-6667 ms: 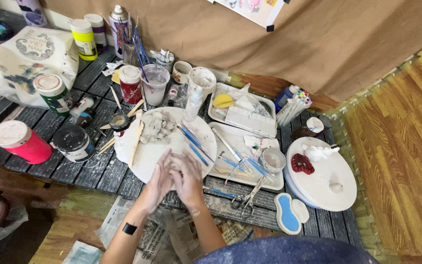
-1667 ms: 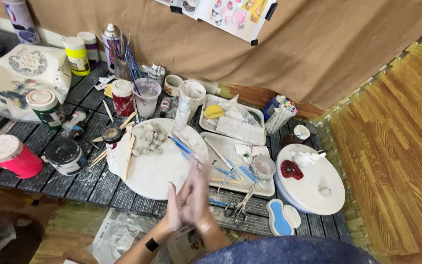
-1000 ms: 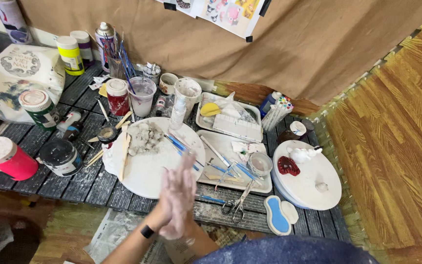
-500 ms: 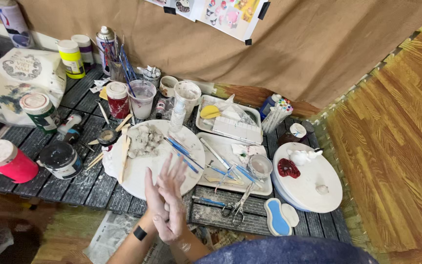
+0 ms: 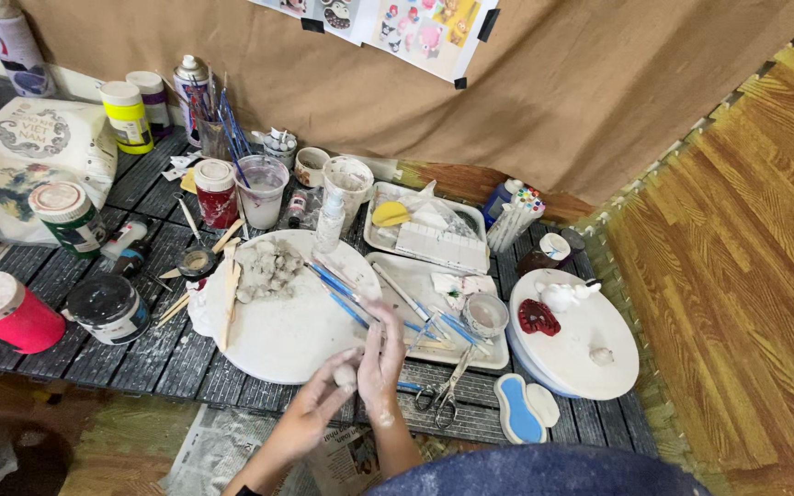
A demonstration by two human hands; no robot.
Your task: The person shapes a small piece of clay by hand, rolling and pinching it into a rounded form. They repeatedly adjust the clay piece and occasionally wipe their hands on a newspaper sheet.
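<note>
Left hand (image 5: 310, 418): palm up at the near table edge, fingers curled loosely beneath a small pale clay ball (image 5: 345, 376).
Right hand (image 5: 381, 354): fingers straight and flat, pressed against the ball from the other side; how tightly is hard to judge.
Clay ball: pinched between both hands, over the near rim of the round white board (image 5: 291, 321).
Board: carries a heap of grey clay lumps (image 5: 266, 269) and blue-handled brushes (image 5: 342, 289).
Right of the hands: scissors (image 5: 441, 397), then a blue sponge (image 5: 516, 413).
Farther back: paint jars, a spray can (image 5: 191, 84), brown backdrop.
</note>
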